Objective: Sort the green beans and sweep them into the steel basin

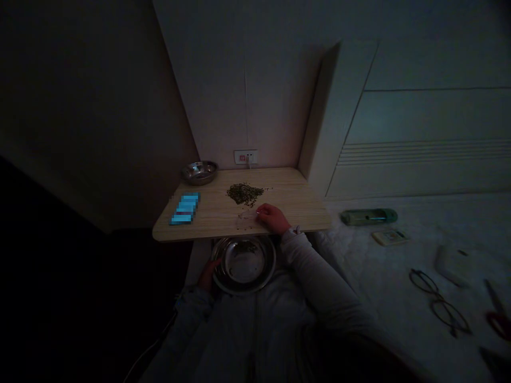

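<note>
My right hand [273,218] is over the front of the small wooden table [215,218], fingers pinched on the edge of a thin, clear plastic piece [246,219] that lies low over the tabletop. A few dark specks show around this piece. Just behind it spreads a pile of small dark green beans [244,194]. Below the table's front edge, a wide shiny steel bowl [243,290] rests at my lap. My left hand [208,274] grips its left rim, with the thumb over the edge and the other fingers hidden beneath.
A smaller steel bowl [199,173] stands at the table's back left, near a lit phone [185,208]. A wall socket [246,157] has a plug in it. On the bed to the right lie a green bottle [368,216], a remote [390,237], glasses [439,300] and red-handled scissors [498,322].
</note>
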The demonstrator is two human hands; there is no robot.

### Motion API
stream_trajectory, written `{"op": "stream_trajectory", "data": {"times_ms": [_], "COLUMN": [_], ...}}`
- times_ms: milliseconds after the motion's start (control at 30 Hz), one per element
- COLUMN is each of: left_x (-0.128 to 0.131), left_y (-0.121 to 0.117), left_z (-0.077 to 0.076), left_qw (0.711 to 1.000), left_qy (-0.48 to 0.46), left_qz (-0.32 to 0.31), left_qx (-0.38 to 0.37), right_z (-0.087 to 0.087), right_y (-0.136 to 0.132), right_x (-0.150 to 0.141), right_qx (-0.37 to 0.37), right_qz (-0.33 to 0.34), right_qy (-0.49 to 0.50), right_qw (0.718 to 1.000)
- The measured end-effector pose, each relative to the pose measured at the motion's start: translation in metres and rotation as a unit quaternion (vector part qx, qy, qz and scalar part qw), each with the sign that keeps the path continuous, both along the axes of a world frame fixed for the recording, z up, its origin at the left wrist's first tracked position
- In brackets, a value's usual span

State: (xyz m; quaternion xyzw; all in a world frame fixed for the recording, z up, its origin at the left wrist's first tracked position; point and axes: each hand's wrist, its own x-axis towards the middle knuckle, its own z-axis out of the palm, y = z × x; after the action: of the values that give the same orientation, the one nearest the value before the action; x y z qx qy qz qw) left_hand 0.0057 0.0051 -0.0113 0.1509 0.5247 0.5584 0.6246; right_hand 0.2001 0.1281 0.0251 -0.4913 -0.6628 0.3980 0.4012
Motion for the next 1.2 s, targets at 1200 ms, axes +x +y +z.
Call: {"op": "stream_trajectory", "data": {"times_ms": [1200], "left_x": [0.003], "left_y": [-0.001], "left_z": [0.012], "left_qw": [0.999], "left_qy": [0.027], "left_qz": [0.02], "left_qx": [-0.014], "right_z": [0.003], "right_y": [-0.002], "right_x": [0.0], "right_qx": [-0.008], "right_qz": [-0.007], "right_qy": [0.03], "right_qw": [0.999]}}
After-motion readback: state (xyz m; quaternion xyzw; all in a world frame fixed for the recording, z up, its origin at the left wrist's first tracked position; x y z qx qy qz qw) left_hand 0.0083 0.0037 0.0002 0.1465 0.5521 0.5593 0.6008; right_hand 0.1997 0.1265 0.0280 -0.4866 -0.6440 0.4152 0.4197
